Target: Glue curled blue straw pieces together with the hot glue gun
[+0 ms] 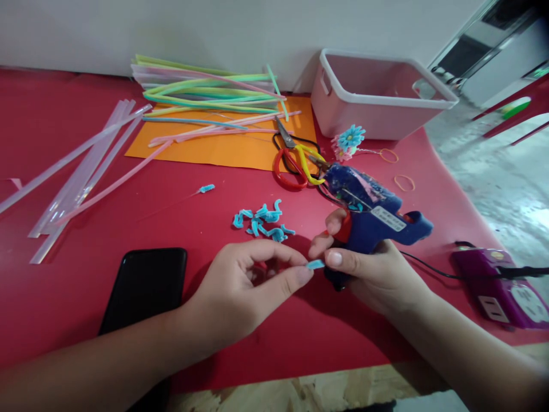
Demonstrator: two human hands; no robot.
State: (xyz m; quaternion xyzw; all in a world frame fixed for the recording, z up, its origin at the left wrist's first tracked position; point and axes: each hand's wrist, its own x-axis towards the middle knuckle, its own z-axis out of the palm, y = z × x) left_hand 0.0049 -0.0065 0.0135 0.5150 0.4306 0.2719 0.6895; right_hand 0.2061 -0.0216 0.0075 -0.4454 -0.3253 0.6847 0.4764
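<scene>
At a red table (244, 357), a person's two bare hands meet over a short blue strip (315, 264). The left hand (251, 286) pinches the strip between thumb and finger; its other end reaches the right thumb, and whether the two touch is hard to tell. The right hand (377, 266) is wrapped around a blue glue gun (371, 212), whose nozzle points up and away from the left fingers, over the scissors (295, 157). To work well here, the pinch should probably be light and near one end, so the small piece neither bends nor slips, and the nozzle, likely hot, is best turned clear of both hands. With the right hand already full of the gun, the left seems better placed to steady the strip. More curled blue pieces (261, 220) lie in a loose pile just beyond the left hand. One container stands at the back right: a pink bin (355, 111) with a white rim. Its near wall hides its floor, so what it holds cannot be told. Just in front of it, outside, lie small blue and pink flowers (350, 139).
</scene>
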